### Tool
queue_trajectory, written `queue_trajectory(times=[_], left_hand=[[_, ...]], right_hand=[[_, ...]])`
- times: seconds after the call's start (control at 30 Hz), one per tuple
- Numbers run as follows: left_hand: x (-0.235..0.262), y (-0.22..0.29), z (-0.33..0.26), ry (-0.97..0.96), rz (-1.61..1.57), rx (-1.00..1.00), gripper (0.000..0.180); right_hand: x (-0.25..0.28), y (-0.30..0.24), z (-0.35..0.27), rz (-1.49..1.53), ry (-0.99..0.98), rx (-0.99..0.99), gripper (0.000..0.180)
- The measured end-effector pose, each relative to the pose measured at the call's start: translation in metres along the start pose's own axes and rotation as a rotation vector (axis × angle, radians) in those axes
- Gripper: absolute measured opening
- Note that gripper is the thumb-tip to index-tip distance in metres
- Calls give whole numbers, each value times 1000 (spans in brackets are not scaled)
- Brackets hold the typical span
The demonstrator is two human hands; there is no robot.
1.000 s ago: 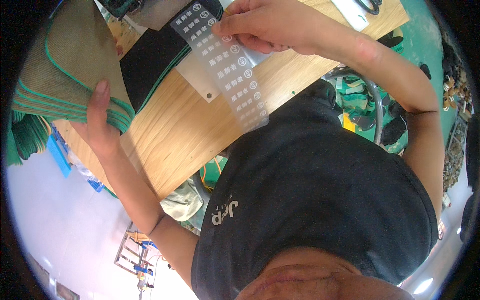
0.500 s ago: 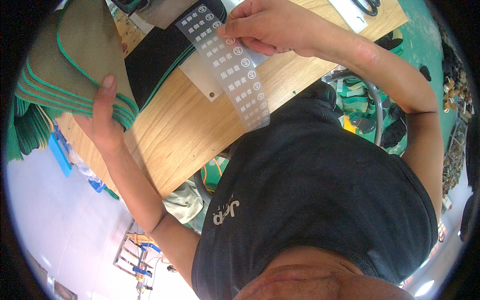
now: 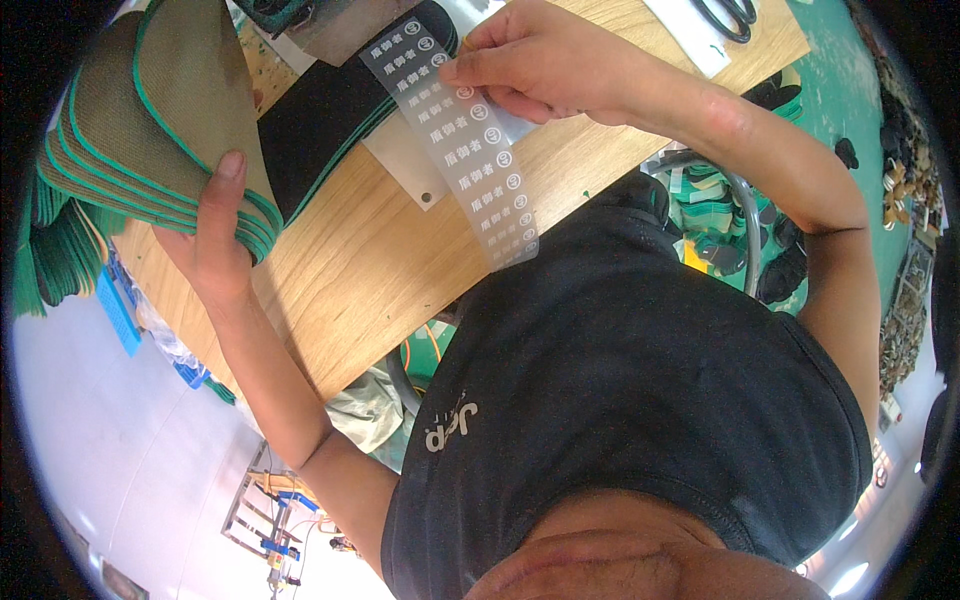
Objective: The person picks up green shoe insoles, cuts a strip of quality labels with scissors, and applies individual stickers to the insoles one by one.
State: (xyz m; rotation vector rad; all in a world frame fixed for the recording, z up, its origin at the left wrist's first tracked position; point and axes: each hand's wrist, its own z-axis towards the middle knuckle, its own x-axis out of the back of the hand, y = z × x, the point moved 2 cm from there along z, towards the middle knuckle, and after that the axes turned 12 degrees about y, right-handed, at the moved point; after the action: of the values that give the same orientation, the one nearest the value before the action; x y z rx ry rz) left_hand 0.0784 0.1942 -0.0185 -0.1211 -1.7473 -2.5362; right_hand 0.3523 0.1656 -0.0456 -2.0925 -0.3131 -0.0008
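A wooden worktable [image 3: 380, 270] runs across the scene, with a pair of black scissors [image 3: 728, 14] lying on a white sheet [image 3: 690, 35] at its one o'clock corner. At three o'clock, a green floor [image 3: 850, 90] holds scattered dark scraps beside a curved metal tube [image 3: 745, 215], while a blue plastic piece [image 3: 118, 312] and a clear bag [image 3: 165, 335] sit at nine o'clock.

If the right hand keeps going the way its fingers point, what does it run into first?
Probably the black insole. The right hand pinches the clear sticker strip with fingers aimed at it; the tan insole stack lies beyond. Depth is uncertain.
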Motion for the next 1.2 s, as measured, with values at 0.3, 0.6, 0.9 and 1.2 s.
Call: queue_trajectory(times=[0.3,0.6,0.9,1.2], left_hand=[[1,-1,-3,28,3,-17,66],[2,-1,-4,27,20,2,63],[15,-8,-6,91,116,56,63],[6,2,-14,17,426,161,50]], right_hand=[[-2,-6,-3,-42,6,-23,29],[0,-3,0,-77,-9,33,28],[4,-4,-3,-145,-22,95,31],[-1,-7,-6,-99,7,-11,33]])
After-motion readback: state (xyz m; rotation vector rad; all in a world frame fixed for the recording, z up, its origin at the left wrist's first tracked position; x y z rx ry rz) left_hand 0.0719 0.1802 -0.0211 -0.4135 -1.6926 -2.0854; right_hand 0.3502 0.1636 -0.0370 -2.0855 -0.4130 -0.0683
